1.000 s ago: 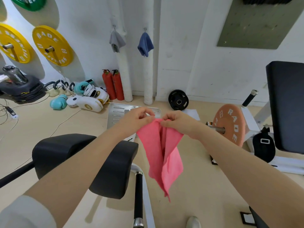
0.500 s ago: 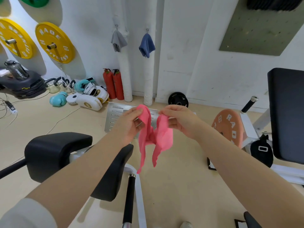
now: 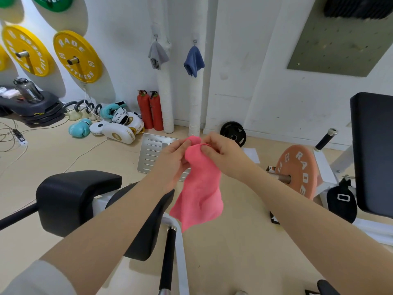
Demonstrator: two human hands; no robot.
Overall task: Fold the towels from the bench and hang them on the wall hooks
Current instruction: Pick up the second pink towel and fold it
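Head view, surroundings: 2 black pads (image 3: 80,196) of a bench are sitting below the forearms, a black bar running down between them toward the bottom edge.
Wall: a grey towel (image 3: 157,55) and a blue towel (image 3: 194,61) are each hanging from a hook, side by side, above 2 white wrapped pipes (image 3: 167,103).
Floor by the wall: 2 red extinguishers (image 3: 150,110) are standing just left of the pipes; boxing gloves (image 3: 116,126) are lying further left; a small black plate (image 3: 233,134) is leaning on the wall to the right.
Left wall: 2 yellow plates (image 3: 77,56) are hanging on pegs.
Right side: an orange plate (image 3: 297,171) is sitting on a bar beside a dark upright pad (image 3: 372,154).
In the way: the bench pads are lying between the person and the wall.
Pink towel (image 3: 201,186): it is hanging in the air in front of the person, bunched at the top, draping loosely and creased to an uneven lower edge with 1 corner pointing down.
Left hand (image 3: 172,156): its fingers are curling and pinching the towel's top from the left.
Right hand (image 3: 221,152): its thumb and fingers are pinching the same top edge from the right, the 2 hands almost touching.
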